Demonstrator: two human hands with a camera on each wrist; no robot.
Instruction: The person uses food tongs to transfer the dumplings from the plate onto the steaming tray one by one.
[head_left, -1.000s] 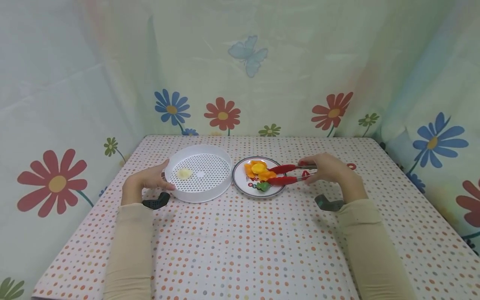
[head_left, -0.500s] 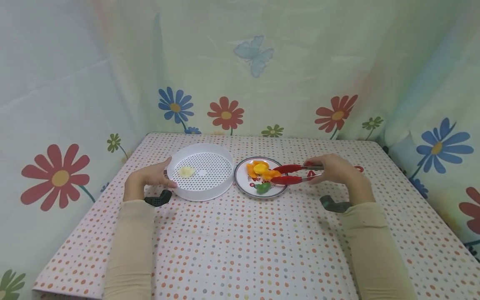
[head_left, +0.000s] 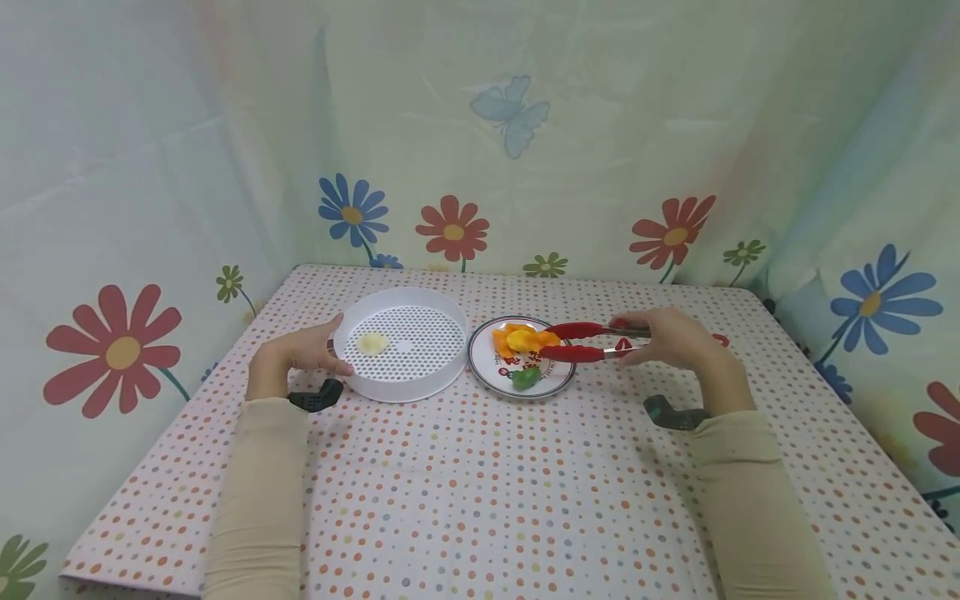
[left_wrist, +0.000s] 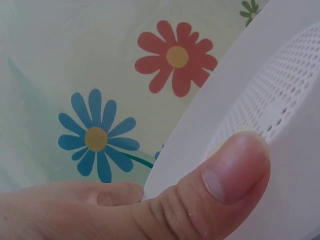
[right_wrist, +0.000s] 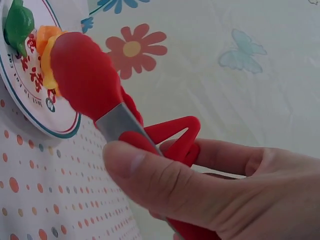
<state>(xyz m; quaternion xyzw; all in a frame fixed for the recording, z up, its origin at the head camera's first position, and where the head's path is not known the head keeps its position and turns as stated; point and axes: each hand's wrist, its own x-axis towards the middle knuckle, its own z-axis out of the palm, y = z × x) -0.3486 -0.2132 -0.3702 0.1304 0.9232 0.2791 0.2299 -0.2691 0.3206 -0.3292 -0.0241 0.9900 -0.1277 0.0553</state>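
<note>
My left hand (head_left: 303,350) holds the left side of a round white perforated tray (head_left: 408,392), its thumb (left_wrist: 235,170) against the wall. A pale yellowish round slice (head_left: 372,343) lies inside on the holes. My right hand (head_left: 663,337) grips tongs (head_left: 577,354) with red scalloped heads and metal arms, thumb on one arm and fingers on the other side. The tong heads reach over a white plate (head_left: 487,375), around an orange piece (head_left: 550,338). Beside it lie glossy yellow (head_left: 522,340) and orange pieces (head_left: 502,343); a green piece (head_left: 526,378) sits nearer the front.
A polka-dot cloth (head_left: 465,483) covers the table. Tray and plate stand side by side, close together. Floral curtains (head_left: 585,167) enclose the back and both sides. Dark wrist-camera mounts (head_left: 317,397) jut beneath both wrists.
The tongs and the orange piece between their heads have shifted slightly right and back, away from the green piece, which shows more fully. My left hand stays at the tray; the head view has tilted slightly.
</note>
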